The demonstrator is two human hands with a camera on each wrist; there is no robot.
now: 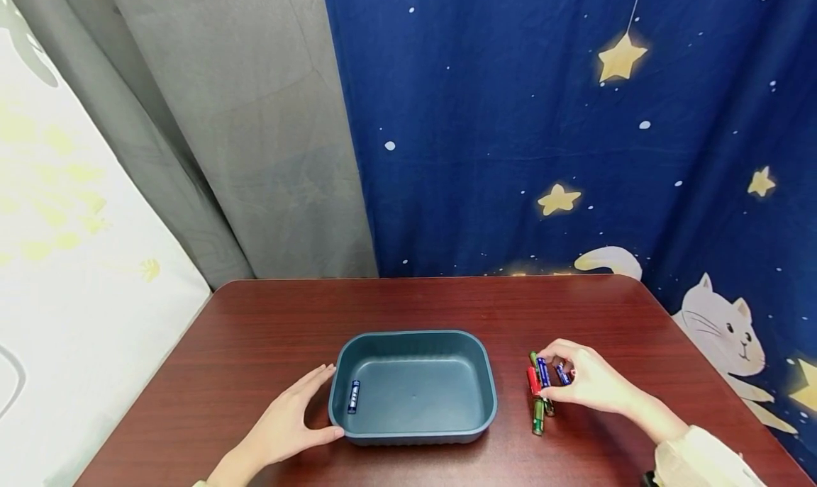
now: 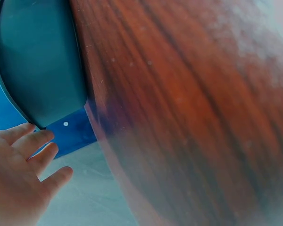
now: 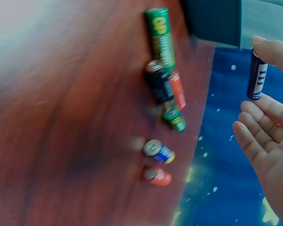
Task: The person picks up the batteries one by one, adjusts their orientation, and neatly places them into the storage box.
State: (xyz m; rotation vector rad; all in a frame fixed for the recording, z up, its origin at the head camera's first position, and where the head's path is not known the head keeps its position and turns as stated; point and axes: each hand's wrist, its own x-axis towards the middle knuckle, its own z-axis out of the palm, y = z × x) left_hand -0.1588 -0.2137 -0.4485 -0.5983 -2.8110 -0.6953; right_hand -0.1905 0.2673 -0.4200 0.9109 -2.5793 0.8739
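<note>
My right hand (image 1: 590, 377) pinches a blue and white battery (image 3: 257, 77) end to end between thumb and fingertip, above a small group of batteries on the table. In that group are a green battery (image 3: 160, 40), a dark battery (image 3: 159, 84), a red battery (image 1: 533, 382) and a small blue battery (image 1: 562, 373). At the left end of a blue-green plastic bin (image 1: 415, 398), my left hand (image 1: 287, 420) touches the rim with fairly straight, spread fingers and thumb. One blue and white battery (image 1: 354, 396) lies inside the bin near its left wall.
The bin stands on a dark red wood-grain table (image 1: 274, 331), left of the battery group. Behind the table hang a grey curtain (image 1: 255, 132) and a blue star-patterned curtain (image 1: 479, 132). A white patterned cloth (image 1: 76, 260) is at the left.
</note>
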